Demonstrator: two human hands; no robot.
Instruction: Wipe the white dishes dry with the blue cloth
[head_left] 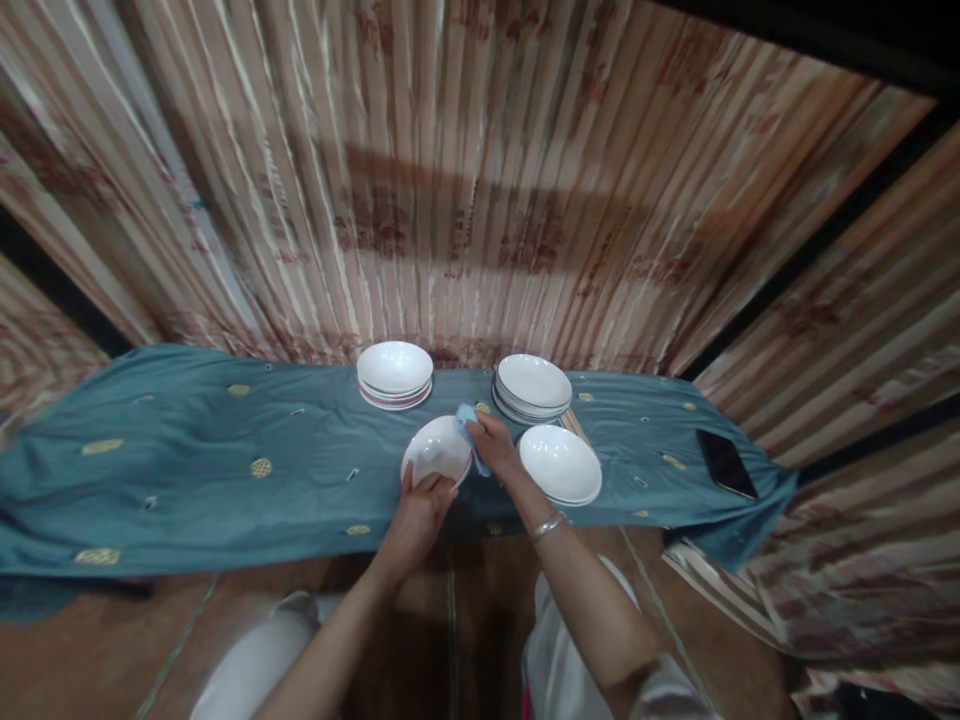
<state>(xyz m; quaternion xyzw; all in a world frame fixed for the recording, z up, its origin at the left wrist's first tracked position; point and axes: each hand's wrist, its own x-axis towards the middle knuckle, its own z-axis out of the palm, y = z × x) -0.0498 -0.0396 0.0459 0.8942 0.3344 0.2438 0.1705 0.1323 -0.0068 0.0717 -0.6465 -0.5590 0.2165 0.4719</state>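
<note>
A white bowl (437, 447) with a thin red rim is tilted over the front part of the table. My left hand (421, 512) grips its near edge, fingers over the rim. At the bowl's upper right rim, my right hand (493, 443) pinches a light blue cloth (466, 418) against it. Just right of that hand lies a small stack of white bowls (561, 464). Behind it stands a taller stack of dark-rimmed white bowls (534, 383). Another stack of white bowls (395, 370), some edged in red, sits at the back left.
A teal patterned cloth (202, 480) covers the long, narrow table. At the right end lies a black phone (726, 463). Patterned curtains (450, 200) hang close behind the table and on the right, with dark frame bars (825, 240) in front of them.
</note>
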